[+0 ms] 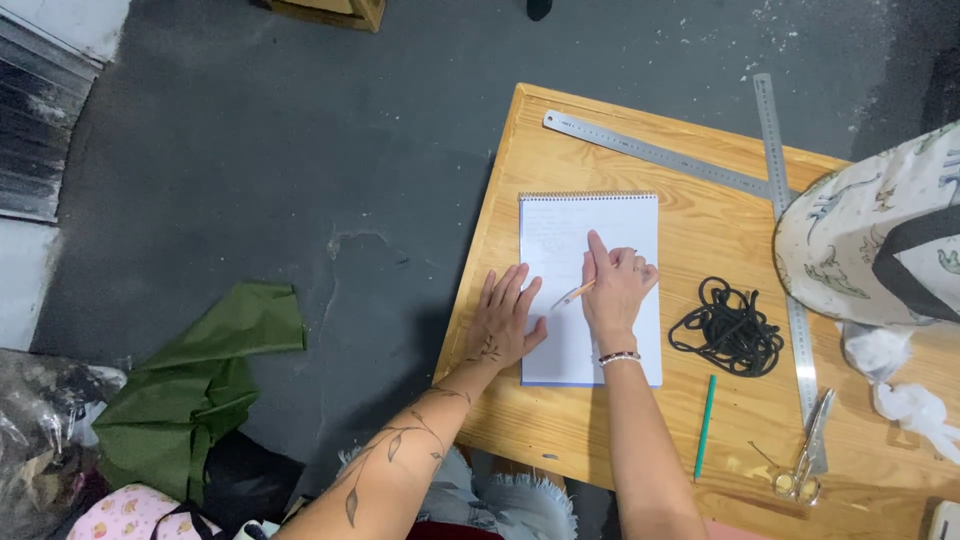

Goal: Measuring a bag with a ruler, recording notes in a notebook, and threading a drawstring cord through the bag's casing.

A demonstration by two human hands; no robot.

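A spiral-bound white notepad (630, 225) lies on the wooden table (700, 420). My left hand (505, 315) rests flat, fingers spread, on the pad's left edge and the table. Over the pad's middle, my right hand (615, 285) holds an orange pencil (572, 295), with the index finger stretched out and touching the page. Faint writing shows near the top of the page.
A coil of black cord (728, 327) and a green pencil (706, 425) lie right of the pad. A metal square ruler (660, 152), scissors (805, 460), patterned fabric (875, 235) and white stuffing (915, 405) sit further right. Green fabric (210, 370) lies on the grey floor (300, 150).
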